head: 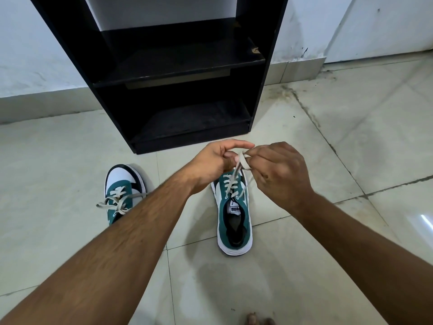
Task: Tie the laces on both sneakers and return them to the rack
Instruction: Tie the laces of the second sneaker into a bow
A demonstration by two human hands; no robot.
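Bare toes (259, 321) at the bottom edge, on pale floor tiles (328, 266). Above them, two forearms reaching forward. Left hand (214, 164) and right hand (280, 171) nearly touching, fingertips (249, 158) of both pinched on the cream lace (242, 160), a loop wrapped between them. Directly below the fingers, the right-side teal-and-white Puma sneaker (234, 221), toe hidden under the hands, lace strands rising taut from its eyelets. Well to the left of the fingers, the other sneaker (123, 191), laces loose, partly behind the left forearm. Just beyond the fingers, the black rack (187, 127), shelves bare.
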